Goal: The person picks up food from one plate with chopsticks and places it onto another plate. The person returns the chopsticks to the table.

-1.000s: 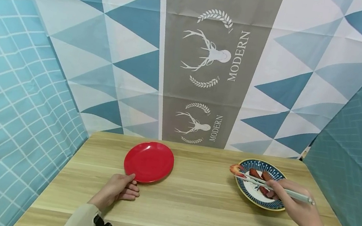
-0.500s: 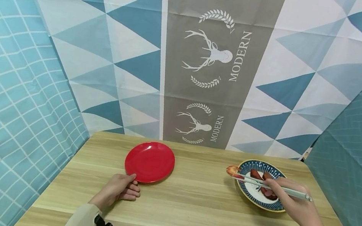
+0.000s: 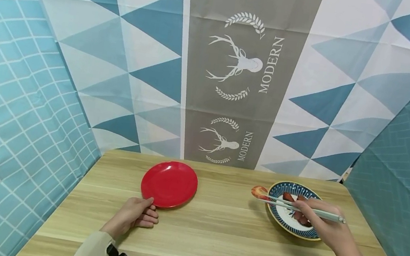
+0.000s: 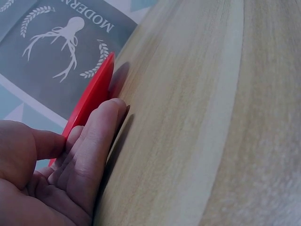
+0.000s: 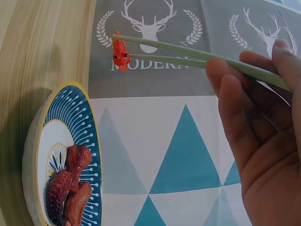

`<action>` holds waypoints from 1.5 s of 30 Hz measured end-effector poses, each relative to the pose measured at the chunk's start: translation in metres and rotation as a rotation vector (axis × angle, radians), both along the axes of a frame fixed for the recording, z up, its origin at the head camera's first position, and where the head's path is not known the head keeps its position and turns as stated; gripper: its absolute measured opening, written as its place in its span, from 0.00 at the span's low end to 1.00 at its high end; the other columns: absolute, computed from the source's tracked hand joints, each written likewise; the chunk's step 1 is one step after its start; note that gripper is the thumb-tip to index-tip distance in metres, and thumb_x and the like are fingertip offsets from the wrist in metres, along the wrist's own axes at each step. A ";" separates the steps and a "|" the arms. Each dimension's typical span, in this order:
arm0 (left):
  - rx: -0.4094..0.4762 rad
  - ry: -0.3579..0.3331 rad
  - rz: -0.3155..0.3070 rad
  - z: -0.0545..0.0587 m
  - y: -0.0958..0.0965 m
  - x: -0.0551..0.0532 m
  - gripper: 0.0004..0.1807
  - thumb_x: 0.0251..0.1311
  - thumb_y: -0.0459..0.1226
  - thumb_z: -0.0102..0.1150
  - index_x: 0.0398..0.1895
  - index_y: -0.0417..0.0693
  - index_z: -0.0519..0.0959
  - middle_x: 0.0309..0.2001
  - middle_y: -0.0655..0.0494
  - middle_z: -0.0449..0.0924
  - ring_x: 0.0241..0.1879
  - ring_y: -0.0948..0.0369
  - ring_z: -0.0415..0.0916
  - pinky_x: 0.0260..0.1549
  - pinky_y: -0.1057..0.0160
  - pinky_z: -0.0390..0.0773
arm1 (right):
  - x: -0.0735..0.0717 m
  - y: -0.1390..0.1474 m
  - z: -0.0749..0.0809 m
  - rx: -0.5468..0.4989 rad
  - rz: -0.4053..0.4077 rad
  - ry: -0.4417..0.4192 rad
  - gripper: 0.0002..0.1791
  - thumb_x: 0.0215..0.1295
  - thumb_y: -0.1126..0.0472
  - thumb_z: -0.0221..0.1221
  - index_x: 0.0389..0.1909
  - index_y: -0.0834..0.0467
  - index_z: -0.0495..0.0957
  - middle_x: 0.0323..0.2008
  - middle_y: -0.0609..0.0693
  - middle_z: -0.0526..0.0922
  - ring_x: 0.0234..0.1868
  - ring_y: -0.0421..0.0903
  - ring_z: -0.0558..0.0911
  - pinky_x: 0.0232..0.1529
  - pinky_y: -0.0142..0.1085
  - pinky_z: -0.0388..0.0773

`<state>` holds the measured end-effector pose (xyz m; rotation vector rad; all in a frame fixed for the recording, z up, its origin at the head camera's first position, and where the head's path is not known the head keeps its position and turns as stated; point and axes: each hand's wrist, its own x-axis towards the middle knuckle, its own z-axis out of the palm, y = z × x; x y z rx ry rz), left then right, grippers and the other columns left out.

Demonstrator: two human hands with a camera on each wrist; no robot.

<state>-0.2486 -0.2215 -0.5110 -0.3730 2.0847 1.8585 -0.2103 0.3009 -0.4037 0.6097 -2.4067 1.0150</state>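
Observation:
My left hand (image 3: pixel 136 214) pinches the near rim of a red plate (image 3: pixel 169 184), thumb on top and fingers below. In the left wrist view the plate (image 4: pixel 91 101) shows edge-on beside the fingers (image 4: pixel 94 146). My right hand (image 3: pixel 329 226) grips pale green chopsticks (image 3: pixel 324 214). Between their tips is an orange-red shrimp-like piece (image 3: pixel 260 192), with two dark dots in the right wrist view. It hangs just left of a blue-patterned bowl (image 3: pixel 287 229), over the table. Several dark reddish-brown food pieces (image 5: pixel 70 188) lie in that bowl.
The wooden table (image 3: pixel 208 242) carries the plate at left and the bowl at right. Behind it stands a patterned cloth backdrop (image 3: pixel 232 75). Blue tiled cloth (image 3: pixel 24 98) bounds the left side, teal cloth (image 3: pixel 404 165) the right.
My right hand has moved a little left, carrying the chopsticks and the shrimp-like piece from the bowl's edge out past its rim. My left hand and the red plate have stayed put.

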 end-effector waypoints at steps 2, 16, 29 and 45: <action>0.001 0.000 -0.004 -0.001 0.000 0.000 0.24 0.80 0.49 0.47 0.44 0.32 0.76 0.32 0.45 0.87 0.32 0.53 0.89 0.35 0.56 0.91 | -0.001 -0.001 0.000 -0.015 0.014 -0.004 0.16 0.68 0.69 0.65 0.25 0.45 0.84 0.18 0.40 0.82 0.19 0.36 0.76 0.21 0.24 0.72; 0.008 0.013 -0.019 -0.001 -0.001 0.001 0.24 0.80 0.48 0.46 0.43 0.32 0.76 0.32 0.46 0.87 0.31 0.55 0.89 0.34 0.57 0.91 | -0.011 -0.008 -0.001 -0.020 0.068 0.024 0.16 0.68 0.70 0.64 0.27 0.45 0.85 0.19 0.35 0.80 0.15 0.33 0.72 0.15 0.24 0.69; -0.001 0.019 -0.012 -0.001 0.000 0.001 0.25 0.80 0.48 0.46 0.44 0.31 0.76 0.33 0.45 0.87 0.32 0.54 0.89 0.34 0.56 0.91 | -0.017 -0.017 0.001 -0.042 0.093 -0.007 0.17 0.69 0.68 0.64 0.23 0.46 0.85 0.16 0.34 0.78 0.10 0.32 0.68 0.10 0.26 0.67; -0.010 0.022 -0.014 -0.002 -0.001 0.000 0.24 0.80 0.49 0.46 0.44 0.33 0.76 0.33 0.46 0.87 0.32 0.55 0.89 0.35 0.57 0.91 | -0.033 -0.031 -0.004 0.017 0.133 0.089 0.18 0.66 0.71 0.65 0.27 0.43 0.87 0.24 0.42 0.88 0.28 0.33 0.85 0.32 0.22 0.81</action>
